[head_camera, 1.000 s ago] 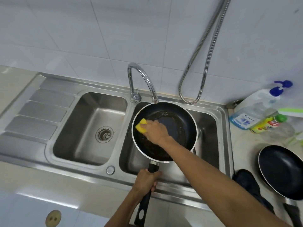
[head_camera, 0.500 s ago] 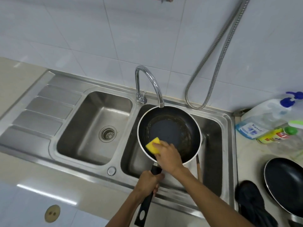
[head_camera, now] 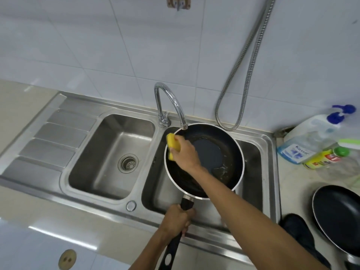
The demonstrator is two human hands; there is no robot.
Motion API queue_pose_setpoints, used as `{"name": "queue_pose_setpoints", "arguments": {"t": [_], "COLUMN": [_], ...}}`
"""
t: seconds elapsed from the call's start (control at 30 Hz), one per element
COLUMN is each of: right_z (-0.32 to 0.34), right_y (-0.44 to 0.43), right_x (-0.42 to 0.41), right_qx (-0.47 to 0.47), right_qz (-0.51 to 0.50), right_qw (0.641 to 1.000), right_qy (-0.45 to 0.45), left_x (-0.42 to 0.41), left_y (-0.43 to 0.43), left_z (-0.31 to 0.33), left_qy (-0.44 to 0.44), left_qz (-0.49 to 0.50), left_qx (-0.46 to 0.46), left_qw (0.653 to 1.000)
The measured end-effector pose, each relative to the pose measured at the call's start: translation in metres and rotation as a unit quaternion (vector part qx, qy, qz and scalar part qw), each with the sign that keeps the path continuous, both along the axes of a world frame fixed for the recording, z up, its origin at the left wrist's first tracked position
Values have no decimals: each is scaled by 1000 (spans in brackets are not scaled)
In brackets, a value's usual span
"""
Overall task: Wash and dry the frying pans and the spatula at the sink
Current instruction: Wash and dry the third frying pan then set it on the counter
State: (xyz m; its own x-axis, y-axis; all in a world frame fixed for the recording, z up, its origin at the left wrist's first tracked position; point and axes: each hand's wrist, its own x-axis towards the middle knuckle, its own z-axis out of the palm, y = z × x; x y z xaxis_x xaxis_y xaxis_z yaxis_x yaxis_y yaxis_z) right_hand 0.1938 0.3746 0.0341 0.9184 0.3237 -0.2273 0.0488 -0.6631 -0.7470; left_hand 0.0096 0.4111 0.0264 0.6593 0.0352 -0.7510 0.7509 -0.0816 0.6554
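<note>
Resting inside the greasy frying pan (head_camera: 209, 152), right hand (head_camera: 185, 152) grips sponge (head_camera: 172, 143); left hand (head_camera: 178, 219) grips handle (head_camera: 172, 248) over basin (head_camera: 252, 172).

Frying pan (head_camera: 211, 152): black inside, bluish-grey centre patch, pale rim, black handle (head_camera: 172, 250). Sponge (head_camera: 172, 145) yellow; sink (head_camera: 109, 121) steel grey; wall tiles (head_camera: 116, 45) white; desk (head_camera: 19, 98) beige. Far right: bottle (head_camera: 309, 137) clear with blue pump (head_camera: 342, 112), smaller bottle (head_camera: 321, 159) yellow, green cap (head_camera: 341, 151); second pan (head_camera: 339, 217) black.

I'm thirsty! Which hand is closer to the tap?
Right. The right hand, gripping the sponge, is close beside the tap; the left hand grips the pan handle, farther away.
</note>
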Motion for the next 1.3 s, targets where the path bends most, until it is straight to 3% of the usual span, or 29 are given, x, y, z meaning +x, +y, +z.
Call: {"name": "queue_pose_setpoints", "arguments": {"t": [0.07,0.13,0.27,0.47,0.7,0.83,0.93,1.07,1.17,1.3], "right_z": [-8,-12,-4,-11,-33,-51,-51,-33,-24,-14], "right_y": [-5,-9,-10,-79,-155,-184,-186,-157,-120,-69], "right_x": [-22,-30,18,95,51,12,-22,-56,-65,-50], "right_qx": [-26,-79,-213,-355,-389,-424,-422,-375,-277,-176], "right_qz": [84,124,103,5,6,57,119,197,242,241], "right_qw": [996,983,934,917,900,878,878,902,930,954], "right_qy": [-27,-110,-267,-184,-198,-215,-191,-80,-9,14], "left_x": [2,3,-4,-17,-26,-26,-22,-14,-9,-11], "left_y": [-1,-2,-9,-23,-23,-23,-27,-34,-40,-45], "left_z": [1,1,0,-4,-17,-24,-26,-25,-21,-18], "left_qy": [-1,-6,0,10,28,32,27,25,22,9], "left_qz": [9,16,18,39,66,74,81,83,90,91], "left_qx": [-1,0,3,-5,-21,-8,0,18,18,6], "left_qw": [1000,1000,1000,999,997,997,996,996,996,996]}}
